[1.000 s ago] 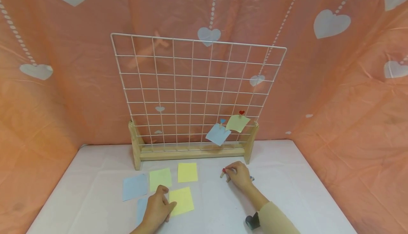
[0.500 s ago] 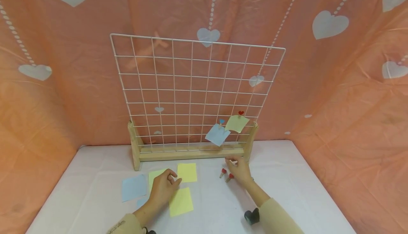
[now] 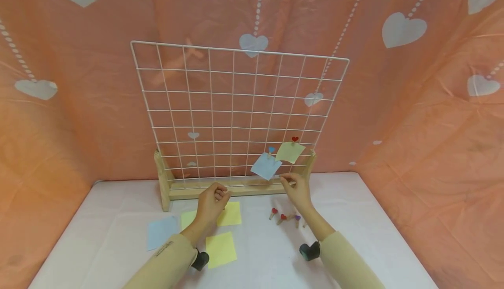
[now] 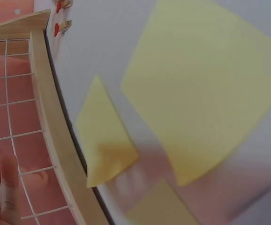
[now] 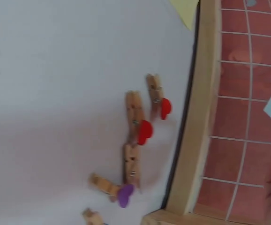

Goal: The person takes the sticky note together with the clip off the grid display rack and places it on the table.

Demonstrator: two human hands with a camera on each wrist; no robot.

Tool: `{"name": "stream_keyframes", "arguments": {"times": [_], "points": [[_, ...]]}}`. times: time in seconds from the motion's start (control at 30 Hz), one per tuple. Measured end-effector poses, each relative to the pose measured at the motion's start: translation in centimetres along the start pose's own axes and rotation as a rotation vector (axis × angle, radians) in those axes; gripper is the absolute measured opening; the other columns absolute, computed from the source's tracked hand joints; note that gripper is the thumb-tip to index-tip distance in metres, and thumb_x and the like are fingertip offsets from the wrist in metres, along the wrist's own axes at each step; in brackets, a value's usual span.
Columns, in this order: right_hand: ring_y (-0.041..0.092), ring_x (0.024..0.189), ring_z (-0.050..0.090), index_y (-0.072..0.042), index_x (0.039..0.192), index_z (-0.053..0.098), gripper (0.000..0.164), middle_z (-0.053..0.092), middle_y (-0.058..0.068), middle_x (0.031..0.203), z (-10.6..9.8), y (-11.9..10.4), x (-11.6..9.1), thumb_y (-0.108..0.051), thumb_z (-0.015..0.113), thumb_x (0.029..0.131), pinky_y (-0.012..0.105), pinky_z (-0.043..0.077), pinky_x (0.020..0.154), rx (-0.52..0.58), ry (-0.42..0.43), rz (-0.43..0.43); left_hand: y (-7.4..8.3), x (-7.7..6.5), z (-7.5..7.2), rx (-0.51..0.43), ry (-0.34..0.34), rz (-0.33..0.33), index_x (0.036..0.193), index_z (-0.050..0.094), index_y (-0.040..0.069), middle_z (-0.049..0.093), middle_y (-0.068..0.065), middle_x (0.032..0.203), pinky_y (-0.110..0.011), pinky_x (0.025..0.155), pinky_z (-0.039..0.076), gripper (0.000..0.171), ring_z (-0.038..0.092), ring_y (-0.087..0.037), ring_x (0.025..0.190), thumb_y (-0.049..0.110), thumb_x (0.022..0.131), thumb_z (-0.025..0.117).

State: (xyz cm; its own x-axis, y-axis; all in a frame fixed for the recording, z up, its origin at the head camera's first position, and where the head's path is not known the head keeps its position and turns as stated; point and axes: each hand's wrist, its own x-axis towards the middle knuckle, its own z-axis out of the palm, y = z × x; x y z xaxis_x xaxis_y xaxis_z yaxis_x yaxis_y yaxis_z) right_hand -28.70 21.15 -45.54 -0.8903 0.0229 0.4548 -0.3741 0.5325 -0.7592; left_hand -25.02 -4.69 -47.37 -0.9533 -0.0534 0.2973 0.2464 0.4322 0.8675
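My left hand [image 3: 212,201], fingers loosely bent, is raised in front of the stand's wooden base [image 3: 252,188], partly over a yellow sticky note [image 3: 230,214]. Nothing shows in its fingers. My right hand [image 3: 298,191] is at the grid's lower right, fingertips just below a blue note [image 3: 266,166]; I see nothing held there. A blue heart clothespin [image 3: 271,150] fixes that note to the white wire grid [image 3: 232,112]. Beside it hangs a light green note [image 3: 290,152] under a red heart clothespin [image 3: 295,139].
Several heart clothespins lie on the table below my right hand, including a red one [image 5: 145,131] and a purple one [image 5: 125,195]. Another yellow note [image 3: 221,249], a green note [image 3: 187,219] and a blue note [image 3: 161,232] lie at the left. An orange curtain [image 3: 393,105] surrounds the table.
Both hands have moved forward toward the grid: the left from over the loose notes to the base, the right up from the clothespins, which now lie uncovered.
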Motion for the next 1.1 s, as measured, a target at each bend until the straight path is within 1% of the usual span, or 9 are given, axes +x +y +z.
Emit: {"name": "stream_keyframes", "arguments": {"times": [0.13, 0.27, 0.4, 0.5, 0.67, 0.73, 0.9, 1.0, 1.1], "points": [[0.032, 0.089, 0.063, 0.006, 0.098, 0.069, 0.014, 0.068, 0.02, 0.098, -0.1, -0.9, 0.8, -0.003, 0.065, 0.089, 0.016, 0.05, 0.071, 0.047, 0.023, 0.009, 0.5, 0.9, 0.6, 0.031, 0.02, 0.012, 0.094, 0.064, 0.0, 0.065, -0.009, 0.081, -0.022, 0.063, 0.051, 0.015, 0.061, -0.017, 0.072, 0.012, 0.088, 0.068], [0.028, 0.086, 0.065, 0.006, 0.099, 0.07, 0.015, 0.07, 0.021, 0.099, -0.1, -1.8, 1.7, -0.005, 0.066, 0.089, 0.014, 0.05, 0.071, 0.081, 0.046, -0.003, 1.2, 1.7, 1.2, 0.025, 0.05, 0.048, 0.095, 0.065, 0.0, 0.068, -0.01, 0.083, -0.029, 0.063, 0.052, 0.014, 0.065, -0.023, 0.074, 0.012, 0.089, 0.067], [0.028, 0.082, 0.066, 0.005, 0.099, 0.07, 0.016, 0.07, 0.021, 0.096, -0.2, -2.5, 2.4, -0.007, 0.066, 0.09, 0.012, 0.049, 0.069, 0.129, 0.044, -0.002, 1.9, 2.3, 1.8, -0.001, 0.086, 0.073, 0.097, 0.065, -0.001, 0.069, -0.013, 0.084, -0.03, 0.061, 0.052, 0.014, 0.067, -0.027, 0.075, 0.011, 0.089, 0.066], [0.029, 0.082, 0.066, 0.005, 0.1, 0.069, 0.017, 0.07, 0.021, 0.096, -0.1, -3.0, 2.8, -0.008, 0.066, 0.09, 0.012, 0.049, 0.069, 0.155, 0.045, -0.007, 2.3, 2.6, 2.3, -0.015, 0.115, 0.054, 0.097, 0.066, -0.001, 0.07, -0.012, 0.084, -0.027, 0.063, 0.051, 0.014, 0.067, -0.026, 0.076, 0.011, 0.088, 0.067], [0.03, 0.083, 0.066, 0.005, 0.099, 0.069, 0.016, 0.07, 0.021, 0.096, 0.0, -3.6, 3.1, -0.007, 0.067, 0.089, 0.012, 0.05, 0.068, 0.141, 0.063, -0.026, 2.7, 3.0, 2.9, -0.03, 0.141, 0.06, 0.097, 0.067, -0.001, 0.07, -0.012, 0.085, -0.03, 0.064, 0.053, 0.015, 0.068, -0.026, 0.077, 0.01, 0.088, 0.068], [0.031, 0.084, 0.066, 0.005, 0.1, 0.069, 0.016, 0.07, 0.02, 0.098, 0.1, -3.7, 3.3, -0.006, 0.066, 0.089, 0.012, 0.05, 0.067, 0.148, 0.061, -0.026, 2.9, 3.1, 3.1, -0.031, 0.141, 0.067, 0.097, 0.067, 0.0, 0.071, -0.013, 0.087, -0.033, 0.066, 0.054, 0.014, 0.069, -0.026, 0.079, 0.01, 0.088, 0.067], [0.03, 0.085, 0.066, 0.004, 0.105, 0.069, 0.02, 0.07, 0.019, 0.104, 0.4, -4.2, 3.6, -0.008, 0.066, 0.09, 0.01, 0.05, 0.068, 0.165, 0.049, -0.017, 3.7, 3.5, 3.5, -0.034, 0.122, 0.054, 0.103, 0.066, 0.0, 0.072, -0.013, 0.097, -0.042, 0.074, 0.054, 0.018, 0.069, -0.029, 0.088, 0.012, 0.089, 0.066], [0.028, 0.086, 0.066, 0.002, 0.11, 0.069, 0.023, 0.07, 0.017, 0.107, 0.6, -4.5, 3.8, -0.011, 0.065, 0.091, 0.01, 0.049, 0.069, 0.149, 0.048, 0.007, 4.0, 3.8, 3.9, -0.029, 0.114, 0.059, 0.105, 0.066, 0.0, 0.071, -0.014, 0.098, -0.044, 0.079, 0.053, 0.02, 0.069, -0.029, 0.09, 0.011, 0.089, 0.066], [0.027, 0.086, 0.066, -0.001, 0.112, 0.069, 0.025, 0.071, 0.015, 0.107, 0.7, -4.8, 4.0, -0.015, 0.065, 0.092, 0.011, 0.048, 0.066, 0.114, 0.051, 0.025, 4.2, 4.1, 4.3, -0.02, 0.102, 0.063, 0.107, 0.065, -0.001, 0.071, -0.014, 0.101, -0.046, 0.082, 0.052, 0.022, 0.069, -0.03, 0.092, 0.011, 0.089, 0.067]]}}
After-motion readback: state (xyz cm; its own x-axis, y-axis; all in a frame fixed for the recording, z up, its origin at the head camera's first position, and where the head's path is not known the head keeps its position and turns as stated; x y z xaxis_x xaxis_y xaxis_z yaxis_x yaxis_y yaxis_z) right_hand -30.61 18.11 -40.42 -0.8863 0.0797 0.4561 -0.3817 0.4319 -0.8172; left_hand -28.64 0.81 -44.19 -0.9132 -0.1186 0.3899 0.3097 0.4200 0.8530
